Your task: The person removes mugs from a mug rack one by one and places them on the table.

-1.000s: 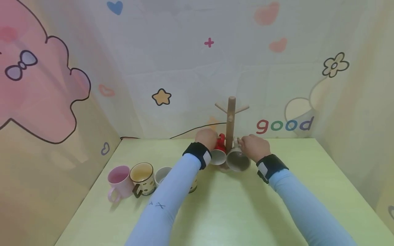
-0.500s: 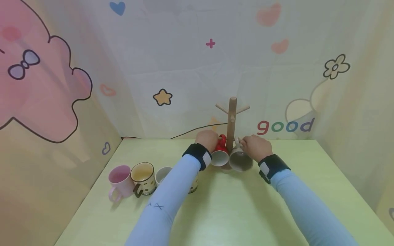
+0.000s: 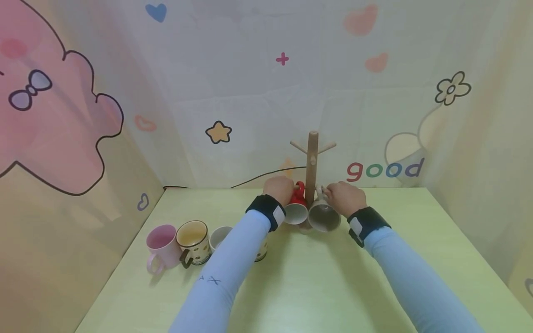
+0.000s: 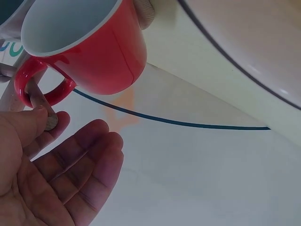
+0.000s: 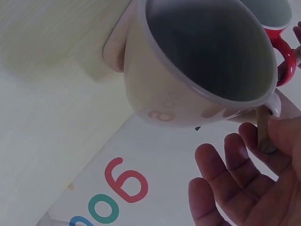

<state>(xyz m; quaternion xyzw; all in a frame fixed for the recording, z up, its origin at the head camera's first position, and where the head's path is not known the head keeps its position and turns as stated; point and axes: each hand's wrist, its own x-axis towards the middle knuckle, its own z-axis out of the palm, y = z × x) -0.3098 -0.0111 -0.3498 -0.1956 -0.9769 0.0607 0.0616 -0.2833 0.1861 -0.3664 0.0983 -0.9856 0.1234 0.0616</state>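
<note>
A wooden mug rack (image 3: 312,169) stands at the back of the table. From its lower left peg (image 4: 50,123) a red mug (image 4: 103,66) hangs by its handle, mouth tilted toward me. My left hand (image 3: 278,189) pinches that peg's end between thumb and index finger, other fingers extended. On the right, a whitish mug (image 5: 155,94) hangs by its handle from another lower peg (image 5: 266,143). My right hand (image 3: 344,199) pinches this peg's tip with thumb and forefinger, close beside the handle. Neither hand grips a mug body.
Left on the light green table (image 3: 325,291) stand a pink mug (image 3: 166,254), a cream mug with a dark handle (image 3: 200,252) and a white mug (image 3: 218,236). My left forearm partly hides another spotted mug (image 3: 261,252). Two upper pegs project above the hands.
The whitish mug has shifted slightly to the right relative to the rack's post. Both hands stay in nearly the same place, and the red mug hardly moves.
</note>
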